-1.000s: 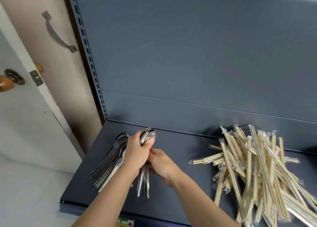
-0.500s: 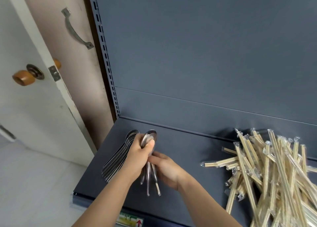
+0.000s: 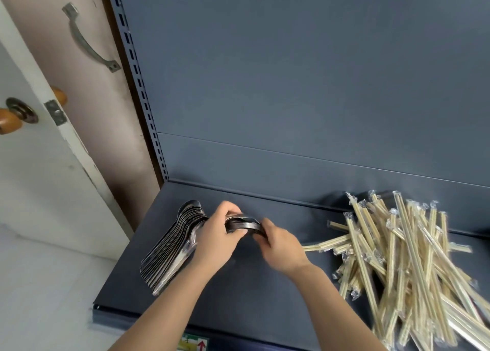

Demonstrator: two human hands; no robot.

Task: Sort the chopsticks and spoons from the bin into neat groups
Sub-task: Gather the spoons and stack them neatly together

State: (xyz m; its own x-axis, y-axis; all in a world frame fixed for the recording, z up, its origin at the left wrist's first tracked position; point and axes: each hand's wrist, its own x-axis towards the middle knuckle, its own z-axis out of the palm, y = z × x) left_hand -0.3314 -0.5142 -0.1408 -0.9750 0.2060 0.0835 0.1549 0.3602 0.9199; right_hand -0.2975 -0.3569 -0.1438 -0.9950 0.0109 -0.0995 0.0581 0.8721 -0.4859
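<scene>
At the far left of the frame stood a white door point(image 3: 39, 191) with a brown knob point(image 3: 9, 121). To its right, in the upper left, a curved metal handle point(image 3: 88, 42) was fixed to a beige panel. A slotted upright point(image 3: 138, 91) marked the left edge of a dark grey shelf point(image 3: 252, 297) that filled the lower centre and right.

On the left part of the shelf lay a stack of spoons point(image 3: 169, 256), overlapped in a tidy row, with the bowls toward the back and the handles pointing to the lower left. Just right of it, the left hand point(image 3: 217, 235) gripped one end of a small bundle of spoons point(image 3: 244, 224), its fingers curled over the top. The right hand point(image 3: 281, 247) gripped the other end, its fingers curled under and round the metal. The bundle was raised above the shelf, close beside the stack; whether the two touched could not be told.

At the bottom edge, below the forearms, a sticker point(image 3: 193, 344) with a red arrow showed on the shelf front. In the lower right, well apart from the spoons, the chopsticks point(image 3: 413, 258) lay in a loose, crossed pile, each pair in a clear wrapper.
</scene>
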